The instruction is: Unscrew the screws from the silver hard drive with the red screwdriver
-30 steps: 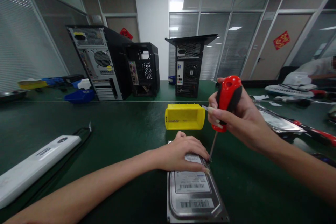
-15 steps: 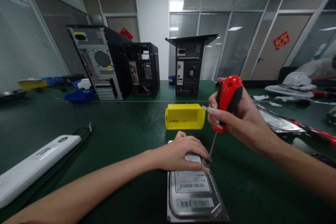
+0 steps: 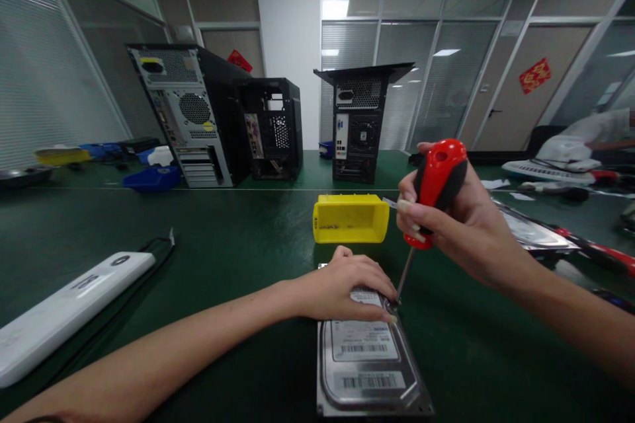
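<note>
A silver hard drive (image 3: 370,388) with white labels lies flat on the green table in front of me. My left hand (image 3: 347,287) presses on its far half, fingers over the top and towards the right edge, covering part of the label. In my right hand (image 3: 446,211) is a screwdriver (image 3: 440,175) with a red and black handle, gripped by closed fingers. Its thin metal shaft slants down to the drive's right edge, close to my left fingertips. The tip seems to meet a screw there, too small to make out clearly.
Beyond the drive lies a yellow bin (image 3: 351,219) with small dark bits inside. A white power strip (image 3: 74,314) with a black cable is at left. Computer cases (image 3: 354,129) stand at the back. Another drive (image 3: 533,228) and red-handled tools (image 3: 602,252) lie at right.
The screwdriver's handle has leaned slightly to the right along with my right hand, its tip staying at the drive's edge. My left hand keeps its place on the drive.
</note>
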`<state>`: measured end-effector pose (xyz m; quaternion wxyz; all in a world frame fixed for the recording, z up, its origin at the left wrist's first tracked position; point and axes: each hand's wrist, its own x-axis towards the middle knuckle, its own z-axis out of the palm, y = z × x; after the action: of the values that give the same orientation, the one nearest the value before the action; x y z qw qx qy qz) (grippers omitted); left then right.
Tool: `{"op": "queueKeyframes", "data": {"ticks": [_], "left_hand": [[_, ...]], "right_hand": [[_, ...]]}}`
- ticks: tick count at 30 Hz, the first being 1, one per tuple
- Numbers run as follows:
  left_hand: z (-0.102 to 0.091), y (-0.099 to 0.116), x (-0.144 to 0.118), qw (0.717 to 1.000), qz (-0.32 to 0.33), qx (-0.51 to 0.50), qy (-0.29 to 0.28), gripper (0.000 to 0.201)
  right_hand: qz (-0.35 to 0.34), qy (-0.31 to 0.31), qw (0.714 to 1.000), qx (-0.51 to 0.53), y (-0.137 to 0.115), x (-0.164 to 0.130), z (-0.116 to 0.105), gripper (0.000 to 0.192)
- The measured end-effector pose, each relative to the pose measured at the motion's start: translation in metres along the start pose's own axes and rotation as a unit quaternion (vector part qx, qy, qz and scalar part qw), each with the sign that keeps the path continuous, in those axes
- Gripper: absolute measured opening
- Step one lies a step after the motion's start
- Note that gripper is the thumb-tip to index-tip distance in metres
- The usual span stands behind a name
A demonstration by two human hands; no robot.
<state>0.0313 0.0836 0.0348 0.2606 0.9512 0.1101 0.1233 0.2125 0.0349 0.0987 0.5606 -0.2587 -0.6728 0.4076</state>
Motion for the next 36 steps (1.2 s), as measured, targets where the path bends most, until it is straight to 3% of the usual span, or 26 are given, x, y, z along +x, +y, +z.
{"op": "queueKeyframes", "data": {"ticks": [36], "left_hand": [[-0.0011, 0.0011, 0.0004, 1.000, 0.005, 0.007, 0.001, 0.019]], "right_hand": [[0.006, -0.003, 1.000, -0.006, -0.0007, 0.0020, 0.0023, 0.056]]}}
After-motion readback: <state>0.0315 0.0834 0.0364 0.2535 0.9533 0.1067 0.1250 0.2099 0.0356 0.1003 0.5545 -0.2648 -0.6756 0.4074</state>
